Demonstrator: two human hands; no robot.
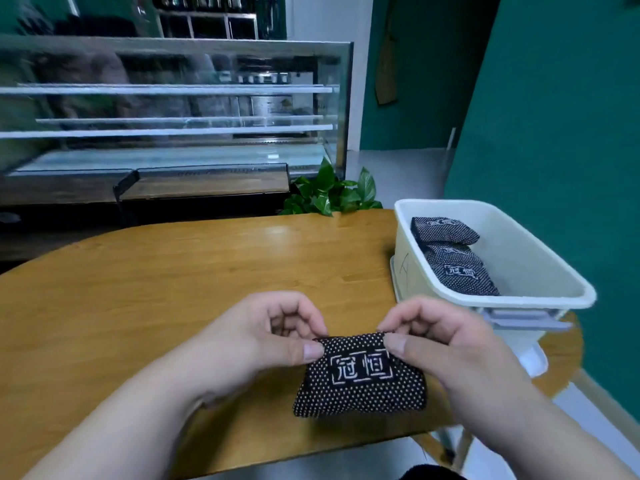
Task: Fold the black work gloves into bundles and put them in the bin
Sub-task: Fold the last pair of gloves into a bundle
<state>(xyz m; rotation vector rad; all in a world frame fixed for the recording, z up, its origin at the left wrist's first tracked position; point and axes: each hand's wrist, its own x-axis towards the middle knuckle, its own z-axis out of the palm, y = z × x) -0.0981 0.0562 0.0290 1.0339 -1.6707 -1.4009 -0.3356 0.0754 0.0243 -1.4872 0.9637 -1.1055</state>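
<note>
Over table (173, 289), left hand (263, 334) and right hand (446, 344) pinching glove bundle (360, 386), bin (407, 251), plant (332, 195) beyond

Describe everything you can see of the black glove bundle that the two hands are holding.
The glove bundle is a flat, roughly rectangular packet of black fabric covered in small pale dots, with a framed white two-character logo on its top face. It looks folded and compact. The left hand pinches its far left corner and the right hand its far right corner, thumbs on top. It is over the near part of the wooden table; whether it rests there is unclear.
</note>
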